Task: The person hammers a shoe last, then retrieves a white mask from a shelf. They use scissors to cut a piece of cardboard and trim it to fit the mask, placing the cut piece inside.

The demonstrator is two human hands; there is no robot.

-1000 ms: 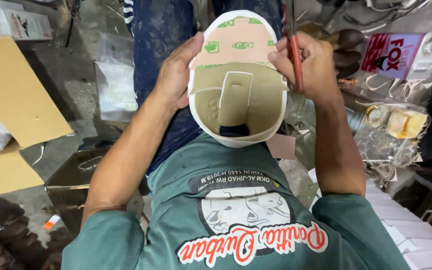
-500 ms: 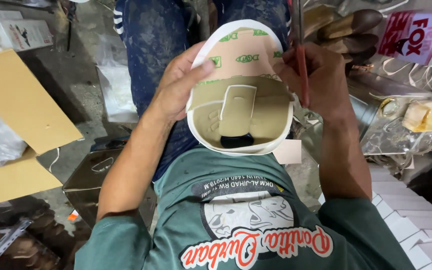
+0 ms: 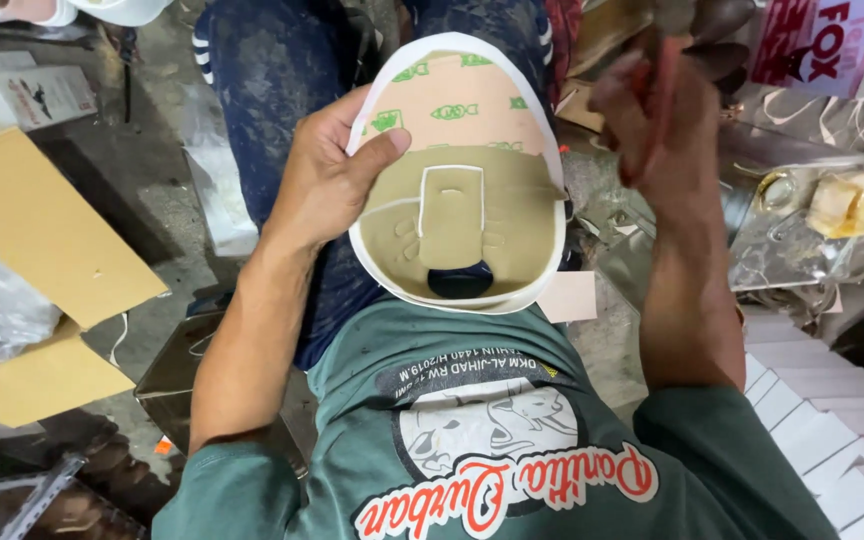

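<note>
Shoe (image 3: 457,215) rests sole-up over the lap. Left hand (image 3: 337,185) clamps its side edge, thumb across the insole. Right hand (image 3: 657,115), blurred, apparently pinches a red tool (image 3: 664,85). Likely light, semi-stiff; grip the rim.

Upper right, past my right hand (image 3: 667,115) — a pink-red printed package (image 3: 817,40), white and black lettering. Far left: flat brown cardboard sheets (image 3: 47,225) on the floor, a white printed carton (image 3: 27,95) above them — stacked white boxes (image 3: 832,430) at lower right.
</note>
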